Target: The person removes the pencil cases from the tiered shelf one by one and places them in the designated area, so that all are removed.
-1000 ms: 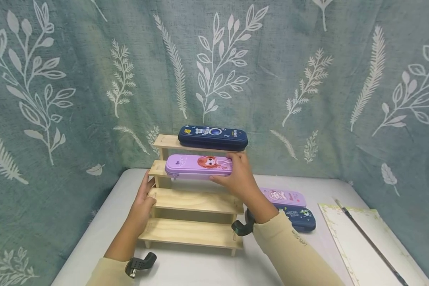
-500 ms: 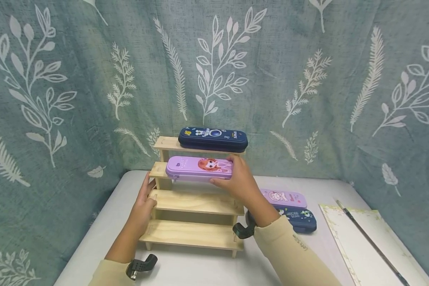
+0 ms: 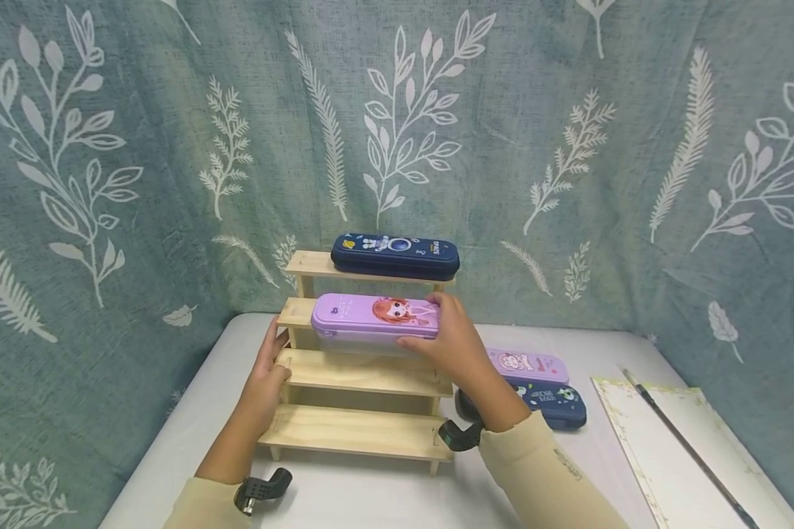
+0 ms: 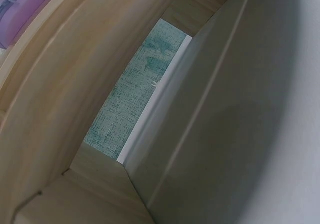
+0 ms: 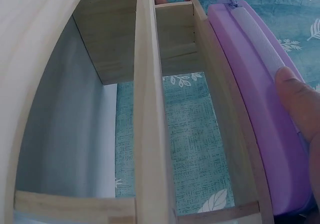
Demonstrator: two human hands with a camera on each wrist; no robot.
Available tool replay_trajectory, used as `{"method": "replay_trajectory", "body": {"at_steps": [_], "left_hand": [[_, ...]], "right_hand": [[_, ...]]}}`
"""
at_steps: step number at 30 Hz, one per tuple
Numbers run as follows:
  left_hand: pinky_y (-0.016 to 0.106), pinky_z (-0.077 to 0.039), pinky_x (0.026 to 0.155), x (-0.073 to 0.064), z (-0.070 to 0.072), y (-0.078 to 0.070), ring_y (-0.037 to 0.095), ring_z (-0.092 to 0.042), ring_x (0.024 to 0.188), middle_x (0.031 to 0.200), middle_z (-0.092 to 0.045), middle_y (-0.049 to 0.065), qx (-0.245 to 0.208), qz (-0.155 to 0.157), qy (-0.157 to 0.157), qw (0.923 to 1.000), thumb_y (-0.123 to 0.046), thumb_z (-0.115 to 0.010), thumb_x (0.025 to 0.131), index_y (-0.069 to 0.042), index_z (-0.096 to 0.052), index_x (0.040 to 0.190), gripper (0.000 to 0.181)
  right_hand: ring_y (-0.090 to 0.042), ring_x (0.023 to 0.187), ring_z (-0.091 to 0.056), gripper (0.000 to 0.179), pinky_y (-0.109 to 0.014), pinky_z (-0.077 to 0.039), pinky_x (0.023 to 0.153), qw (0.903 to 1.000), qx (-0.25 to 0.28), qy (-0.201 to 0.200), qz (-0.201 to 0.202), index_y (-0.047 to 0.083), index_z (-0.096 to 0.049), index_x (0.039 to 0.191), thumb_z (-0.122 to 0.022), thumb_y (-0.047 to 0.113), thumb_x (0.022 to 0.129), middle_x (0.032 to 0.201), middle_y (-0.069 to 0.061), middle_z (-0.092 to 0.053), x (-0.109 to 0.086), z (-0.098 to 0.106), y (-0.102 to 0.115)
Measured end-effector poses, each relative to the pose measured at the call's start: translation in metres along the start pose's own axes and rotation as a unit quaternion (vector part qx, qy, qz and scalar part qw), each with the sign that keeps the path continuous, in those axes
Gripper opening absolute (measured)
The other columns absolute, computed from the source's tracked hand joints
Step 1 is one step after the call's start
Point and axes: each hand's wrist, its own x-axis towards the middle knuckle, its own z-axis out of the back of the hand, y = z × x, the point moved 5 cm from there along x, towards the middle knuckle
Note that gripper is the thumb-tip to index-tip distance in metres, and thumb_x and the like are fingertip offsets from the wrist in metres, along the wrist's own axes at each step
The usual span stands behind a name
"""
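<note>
My right hand (image 3: pixel 453 334) grips the right end of a purple pencil case (image 3: pixel 357 312) with a red-haired girl on its lid. Its thumb is on the front, zip side, as the right wrist view shows the purple pencil case (image 5: pixel 250 99) beside a shelf board. The case is at the second-highest step of a four-step wooden stand (image 3: pixel 357 426); whether its full weight rests there I cannot tell. My left hand (image 3: pixel 265 378) holds the stand's left side, with the thumb near the third step. A navy astronaut pencil case (image 3: pixel 395 256) lies on the top step.
Right of the stand, another purple pencil case (image 3: pixel 532 366) and a navy pencil case (image 3: pixel 556 404) lie on the white table, partly behind my right arm. Farther right, a long thin brush-like stick (image 3: pixel 688 448) lies across a pale board (image 3: pixel 642 441). Patterned cloth (image 3: pixel 503 147) hangs behind.
My right hand has moved the purple pencil case slightly right and toward me. The left hand stays on the stand, which keeps its place.
</note>
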Motion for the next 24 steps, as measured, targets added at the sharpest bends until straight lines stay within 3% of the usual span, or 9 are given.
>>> {"method": "replay_trajectory", "body": {"at_steps": [22,24], "left_hand": [[0.057,-0.015,0.125,-0.001,0.001,-0.001,0.029,-0.007,0.163,0.176,-0.011,0.003,0.004,0.004,0.004,1.0000,0.012,-0.034,0.089,-0.051,0.002,0.165,0.105],[0.053,-0.021,0.122,-0.002,0.002,-0.002,0.030,-0.008,0.163,0.176,-0.011,0.003,0.012,0.009,0.002,0.9999,0.011,-0.035,0.089,-0.051,0.002,0.164,0.105]], "right_hand": [[-0.032,0.131,-0.055,0.098,-0.052,-0.042,0.113,0.9999,0.008,-0.002,-0.008,0.008,-0.047,0.152,-0.095,0.041,0.073,0.146,-0.013,-0.052,-0.029,0.016,-0.007],[-0.033,0.134,-0.053,0.099,-0.054,-0.041,0.114,1.0000,0.004,-0.001,-0.007,0.009,-0.047,0.153,-0.095,0.042,0.074,0.148,-0.013,-0.051,-0.032,0.016,-0.007]]}}
